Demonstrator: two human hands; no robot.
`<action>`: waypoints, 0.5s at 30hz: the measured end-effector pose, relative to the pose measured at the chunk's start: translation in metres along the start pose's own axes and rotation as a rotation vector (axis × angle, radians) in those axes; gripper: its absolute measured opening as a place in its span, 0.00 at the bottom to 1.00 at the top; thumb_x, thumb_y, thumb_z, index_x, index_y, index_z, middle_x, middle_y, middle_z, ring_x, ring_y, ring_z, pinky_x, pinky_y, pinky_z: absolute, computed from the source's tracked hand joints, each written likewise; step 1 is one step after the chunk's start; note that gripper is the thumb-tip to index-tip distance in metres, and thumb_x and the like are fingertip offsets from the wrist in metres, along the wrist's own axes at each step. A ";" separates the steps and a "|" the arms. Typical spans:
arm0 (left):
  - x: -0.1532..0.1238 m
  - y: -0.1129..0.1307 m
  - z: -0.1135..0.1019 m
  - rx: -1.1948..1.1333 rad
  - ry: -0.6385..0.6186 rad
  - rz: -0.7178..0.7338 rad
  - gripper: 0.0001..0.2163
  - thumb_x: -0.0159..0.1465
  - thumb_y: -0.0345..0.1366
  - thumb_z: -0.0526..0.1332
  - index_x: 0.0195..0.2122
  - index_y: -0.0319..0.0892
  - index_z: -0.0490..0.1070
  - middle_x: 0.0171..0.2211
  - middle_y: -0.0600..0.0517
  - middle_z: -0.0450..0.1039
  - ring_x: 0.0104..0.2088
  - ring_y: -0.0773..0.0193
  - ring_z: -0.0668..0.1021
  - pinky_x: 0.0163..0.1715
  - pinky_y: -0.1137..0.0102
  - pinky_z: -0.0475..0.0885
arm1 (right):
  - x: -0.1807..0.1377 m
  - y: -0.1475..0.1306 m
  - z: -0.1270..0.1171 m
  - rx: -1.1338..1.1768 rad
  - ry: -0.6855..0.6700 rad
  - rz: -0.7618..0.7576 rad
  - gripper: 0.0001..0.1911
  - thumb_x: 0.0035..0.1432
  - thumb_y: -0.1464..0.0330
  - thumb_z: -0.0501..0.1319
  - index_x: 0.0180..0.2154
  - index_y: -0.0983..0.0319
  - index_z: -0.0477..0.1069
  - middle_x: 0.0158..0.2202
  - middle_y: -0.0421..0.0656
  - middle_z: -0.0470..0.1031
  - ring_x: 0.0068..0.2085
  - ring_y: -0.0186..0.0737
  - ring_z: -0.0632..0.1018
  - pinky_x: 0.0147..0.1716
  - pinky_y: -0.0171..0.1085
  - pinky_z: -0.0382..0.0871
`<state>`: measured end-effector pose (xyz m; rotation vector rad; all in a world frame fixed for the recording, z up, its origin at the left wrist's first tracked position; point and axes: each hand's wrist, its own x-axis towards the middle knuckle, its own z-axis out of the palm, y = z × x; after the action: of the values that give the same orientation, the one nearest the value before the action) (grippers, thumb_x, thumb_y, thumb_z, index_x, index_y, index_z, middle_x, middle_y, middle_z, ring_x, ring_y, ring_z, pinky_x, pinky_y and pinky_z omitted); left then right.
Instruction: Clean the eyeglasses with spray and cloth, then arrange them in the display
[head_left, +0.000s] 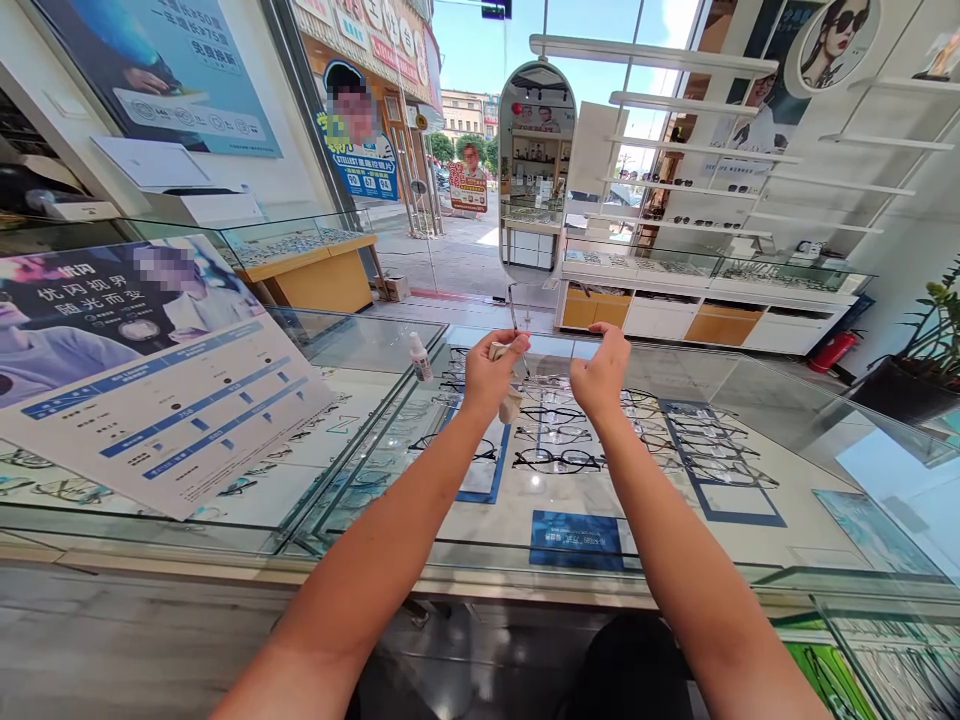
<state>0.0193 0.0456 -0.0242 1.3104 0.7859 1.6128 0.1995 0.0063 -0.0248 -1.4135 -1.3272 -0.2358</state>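
- Left hand (491,375): fingers closed, pinching a slim dark piece (513,308), apparently a glasses arm, plus beige cloth (510,406).
- Slim piece sticks up past the fingertips; cloth bunches in the fingers and hangs below them. Both held above the glass counter (450,585), toward its far edge.
- Right hand (606,370): near the left, apart from it, index finger bent out. Can't tell if it pinches anything.
- Small white bottle (420,358): left of the left hand, upright toward the counter's far edge; label too small to read.
- Black-framed glasses (559,460) in rows under the glass, below the hands.
- Blue card (577,540): by the counter's near edge, white lettering, not clearly legible.
- Printed board (195,365), counter's left part: "优闪视界 / 随光而变".
- Blue sign (364,170) beyond: "STELLEST", "90 67 94".
- Wall poster (202,85), upper left: "免费换新".
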 end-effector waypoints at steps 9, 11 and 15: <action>-0.006 0.008 0.000 0.183 -0.084 0.032 0.24 0.56 0.60 0.78 0.43 0.45 0.86 0.19 0.60 0.59 0.19 0.70 0.59 0.20 0.71 0.54 | -0.002 -0.017 0.001 0.303 -0.247 0.002 0.13 0.68 0.59 0.64 0.48 0.57 0.82 0.53 0.50 0.84 0.59 0.55 0.76 0.66 0.55 0.65; -0.007 0.009 0.000 0.213 -0.096 0.067 0.24 0.57 0.59 0.78 0.43 0.44 0.86 0.20 0.60 0.61 0.20 0.69 0.61 0.21 0.70 0.57 | -0.004 -0.022 0.002 0.445 -0.317 0.028 0.15 0.70 0.54 0.64 0.45 0.55 0.85 0.52 0.48 0.86 0.58 0.54 0.79 0.66 0.53 0.66; -0.008 0.009 0.000 0.232 -0.113 0.093 0.23 0.57 0.57 0.79 0.43 0.44 0.84 0.25 0.56 0.71 0.23 0.67 0.69 0.26 0.70 0.65 | -0.007 -0.026 0.004 0.583 -0.333 0.094 0.15 0.67 0.52 0.67 0.41 0.55 0.86 0.50 0.47 0.87 0.58 0.53 0.80 0.64 0.52 0.67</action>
<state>0.0181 0.0348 -0.0198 1.6098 0.8731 1.5387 0.1750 -0.0010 -0.0169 -1.0328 -1.4383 0.4393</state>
